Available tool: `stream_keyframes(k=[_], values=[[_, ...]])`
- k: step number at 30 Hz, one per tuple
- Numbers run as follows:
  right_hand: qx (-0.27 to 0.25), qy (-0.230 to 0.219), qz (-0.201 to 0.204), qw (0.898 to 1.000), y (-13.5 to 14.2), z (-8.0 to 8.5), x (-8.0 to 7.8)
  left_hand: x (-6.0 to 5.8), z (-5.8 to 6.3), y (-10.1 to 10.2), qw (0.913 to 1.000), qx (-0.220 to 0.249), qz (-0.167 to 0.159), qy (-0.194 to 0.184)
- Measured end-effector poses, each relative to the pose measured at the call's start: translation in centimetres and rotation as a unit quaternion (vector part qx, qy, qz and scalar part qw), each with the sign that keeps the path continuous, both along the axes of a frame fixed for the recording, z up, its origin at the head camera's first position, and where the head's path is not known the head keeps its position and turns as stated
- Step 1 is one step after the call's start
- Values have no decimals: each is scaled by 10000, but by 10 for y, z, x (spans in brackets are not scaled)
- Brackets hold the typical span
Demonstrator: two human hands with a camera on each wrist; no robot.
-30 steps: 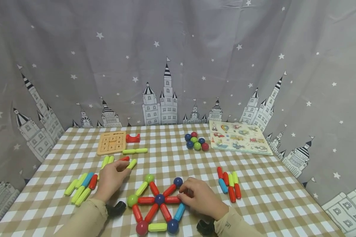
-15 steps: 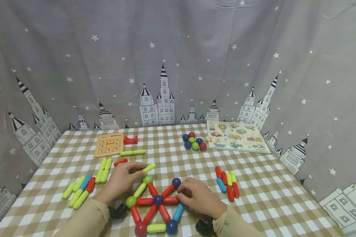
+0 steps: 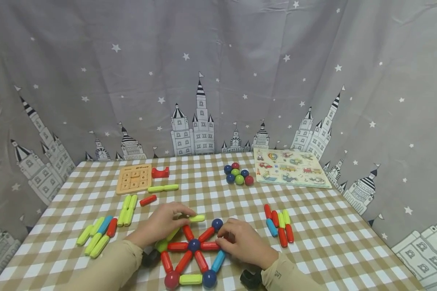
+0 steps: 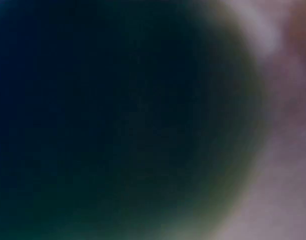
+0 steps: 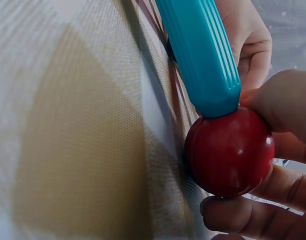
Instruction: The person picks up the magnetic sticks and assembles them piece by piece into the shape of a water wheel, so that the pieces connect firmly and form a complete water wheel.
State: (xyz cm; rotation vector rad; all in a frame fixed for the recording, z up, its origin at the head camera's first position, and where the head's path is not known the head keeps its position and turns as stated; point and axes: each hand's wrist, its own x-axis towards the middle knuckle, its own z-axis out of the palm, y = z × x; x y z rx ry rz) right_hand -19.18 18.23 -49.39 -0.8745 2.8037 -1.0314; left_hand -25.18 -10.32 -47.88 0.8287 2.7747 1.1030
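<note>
My left hand [image 3: 164, 224] pinches a yellow-green magnetic rod [image 3: 198, 218] over the top left of a wheel of rods and balls. That hand hides the upper green ball and partly covers the left green ball [image 3: 162, 245]. Red rods [image 3: 183, 262] radiate from a dark blue centre ball [image 3: 194, 245]. In the right wrist view, my right hand [image 5: 288, 110] grips a red ball [image 5: 230, 152], against which the end of a blue rod [image 5: 203, 60] sits. A dark blue ball [image 3: 217, 224] tops the right side. The left wrist view is dark and blurred.
Loose rods lie left [image 3: 98, 236] and right [image 3: 279, 224] on the checked cloth [image 3: 218, 200]. Farther back are a number puzzle [image 3: 134, 179], a red curved block [image 3: 160, 172], several balls [image 3: 239, 179] and a picture board [image 3: 291, 167]. A grey curtain [image 3: 240, 60] hangs behind.
My left hand has carried the yellow-green rod rightward and toward me, from beside the left rods to the wheel's top. My right hand stays at the wheel's right side.
</note>
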Motion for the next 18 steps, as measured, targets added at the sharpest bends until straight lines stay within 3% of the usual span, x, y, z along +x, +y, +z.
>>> stream_keyframes(k=[8,14,18], values=[[-79,-271,-161,9995,1,-1,1,0,-3,6,9976,-242,-195,616],[-48,-364,-186,9992,0,-1,0,-2,1,9,9972,-636,-364,118],[-19,-336,-138,9993,-1,-1,-1,-3,8,11,9933,-1040,-512,-1]])
